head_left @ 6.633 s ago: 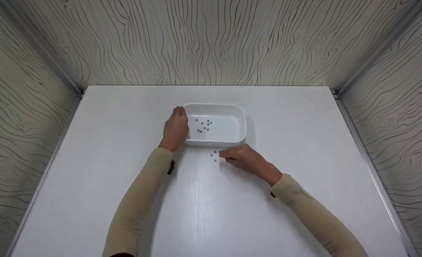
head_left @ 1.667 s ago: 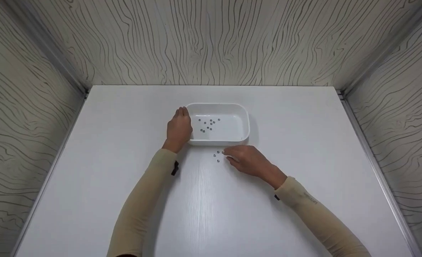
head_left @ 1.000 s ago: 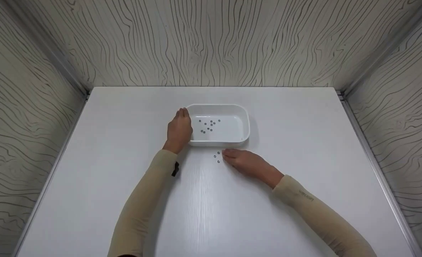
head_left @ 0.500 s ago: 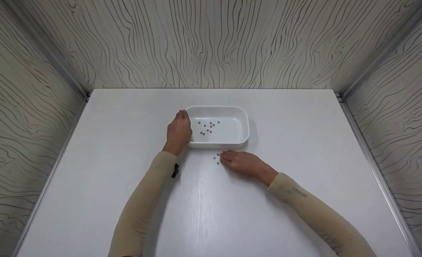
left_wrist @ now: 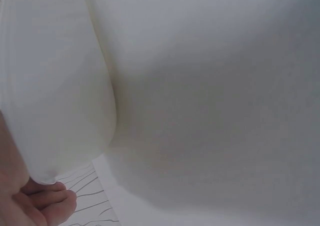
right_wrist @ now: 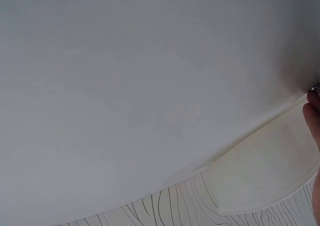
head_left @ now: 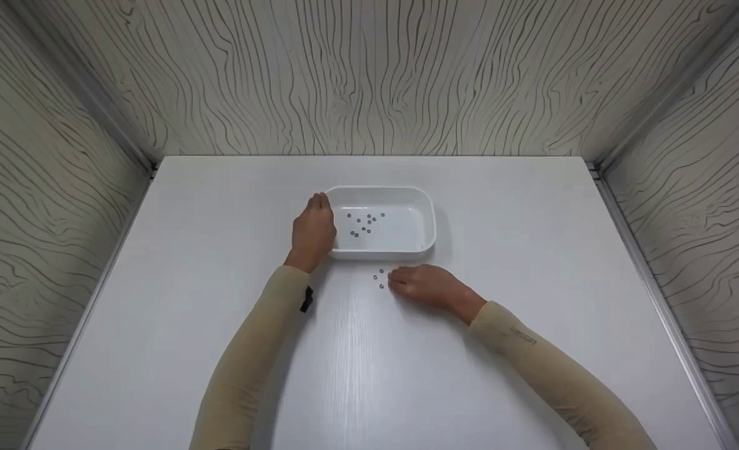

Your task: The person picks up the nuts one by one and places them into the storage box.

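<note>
A white rectangular dish (head_left: 382, 254) stands at the middle back of the table, with several small grey bead-like pieces (head_left: 369, 231) scattered over the left half of its floor. My left hand (head_left: 313, 228) grips the dish's left end; in the left wrist view the fingers (left_wrist: 60, 206) curl at the rim's corner. In front of the dish, my right hand (head_left: 429, 285) is low on the table with fingertips together. In the right wrist view a tiny shiny piece (right_wrist: 315, 88) shows at those fingertips. Three loose grey pieces (head_left: 375, 277) lie just left of them.
The table (head_left: 357, 375) is white and backed by a wood-grain patterned panel (head_left: 369, 75). Similar panels stand at the left (head_left: 32, 250) and right (head_left: 707, 219), with metal strips along the table's sides.
One more grey piece lies in the dish than at first. My right fingertips have come together over the loose piece nearest them, now hidden from the head view. My left hand has stayed at the dish.
</note>
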The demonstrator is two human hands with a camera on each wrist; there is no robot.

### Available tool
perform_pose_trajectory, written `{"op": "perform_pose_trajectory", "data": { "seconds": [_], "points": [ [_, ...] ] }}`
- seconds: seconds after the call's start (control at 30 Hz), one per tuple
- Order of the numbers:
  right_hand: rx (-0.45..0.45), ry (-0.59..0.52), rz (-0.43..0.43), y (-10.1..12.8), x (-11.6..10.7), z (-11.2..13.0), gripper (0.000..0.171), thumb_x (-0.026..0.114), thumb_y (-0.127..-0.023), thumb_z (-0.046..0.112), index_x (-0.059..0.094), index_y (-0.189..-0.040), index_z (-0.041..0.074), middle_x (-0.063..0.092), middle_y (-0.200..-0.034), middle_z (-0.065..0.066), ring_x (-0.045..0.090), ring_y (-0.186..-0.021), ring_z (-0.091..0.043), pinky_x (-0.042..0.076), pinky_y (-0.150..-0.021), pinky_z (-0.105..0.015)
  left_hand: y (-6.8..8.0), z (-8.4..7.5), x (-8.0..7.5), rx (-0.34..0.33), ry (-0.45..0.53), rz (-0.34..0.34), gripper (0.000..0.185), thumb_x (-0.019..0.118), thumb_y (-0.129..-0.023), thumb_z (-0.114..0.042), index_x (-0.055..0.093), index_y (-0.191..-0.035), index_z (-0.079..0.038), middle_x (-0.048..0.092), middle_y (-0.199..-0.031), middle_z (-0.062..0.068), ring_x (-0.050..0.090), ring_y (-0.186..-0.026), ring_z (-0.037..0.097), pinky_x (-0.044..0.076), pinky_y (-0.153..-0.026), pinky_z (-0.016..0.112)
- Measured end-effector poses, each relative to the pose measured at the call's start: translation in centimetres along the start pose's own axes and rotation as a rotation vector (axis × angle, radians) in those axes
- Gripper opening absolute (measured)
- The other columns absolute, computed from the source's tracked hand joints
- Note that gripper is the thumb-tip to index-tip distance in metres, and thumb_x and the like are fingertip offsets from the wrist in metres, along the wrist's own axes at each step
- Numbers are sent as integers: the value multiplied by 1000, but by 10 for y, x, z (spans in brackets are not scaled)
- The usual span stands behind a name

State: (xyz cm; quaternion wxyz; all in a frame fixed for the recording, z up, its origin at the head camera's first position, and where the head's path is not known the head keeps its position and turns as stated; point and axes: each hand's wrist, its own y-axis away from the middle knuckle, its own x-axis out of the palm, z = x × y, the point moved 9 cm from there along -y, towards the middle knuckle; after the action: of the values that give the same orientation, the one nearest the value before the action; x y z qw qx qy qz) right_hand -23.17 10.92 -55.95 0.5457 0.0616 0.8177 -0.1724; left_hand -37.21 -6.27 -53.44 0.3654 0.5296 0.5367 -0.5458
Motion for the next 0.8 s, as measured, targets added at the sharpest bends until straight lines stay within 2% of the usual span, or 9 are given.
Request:
{"op": "perform_pose_trajectory", "data": {
  "seconds": [0.1,0.2,0.47,0.67,0.8],
  "points": [
    [-3,6,-43,1,-2,1,23,83,-82,-1,78,-101,8,78,-103,1,74,-90,-11,64,-73,-22,1,-1,0,7,-4,-12,49,57,-105,-5,46,-149,15,59,-147,31,62,-136,39,65,-101,39],
    [1,-5,-48,0,-1,1,22,83,-81,-2,78,-101,8,78,-101,1,74,-89,-11,64,-72,-23,1,0,0,0,-1,-13,48,55,-106,-5,46,-149,15,59,-147,31,62,-136,39,65,-101,40],
    [44,-66,5,-7,1,-3,20,81,-81,-6,76,-94,8,81,-99,0,77,-89,-12,66,-76,-24,1,-1,1,-11,8,10,49,54,-107,-6,45,-150,14,58,-148,30,63,-136,38,65,-100,41],
    [38,-51,45,-15,2,-3,19,78,-82,-7,71,-85,10,77,-92,2,71,-81,-12,62,-72,-22,1,2,0,-18,1,1,48,54,-107,-6,46,-149,14,59,-147,30,63,-136,38,65,-101,41],
    [44,-59,69,-16,5,-3,17,77,-83,-6,71,-87,9,78,-94,1,72,-81,-13,63,-71,-23,1,2,1,-19,4,4,49,55,-106,-7,46,-150,13,59,-146,30,64,-135,37,65,-101,40]
  ]
}}
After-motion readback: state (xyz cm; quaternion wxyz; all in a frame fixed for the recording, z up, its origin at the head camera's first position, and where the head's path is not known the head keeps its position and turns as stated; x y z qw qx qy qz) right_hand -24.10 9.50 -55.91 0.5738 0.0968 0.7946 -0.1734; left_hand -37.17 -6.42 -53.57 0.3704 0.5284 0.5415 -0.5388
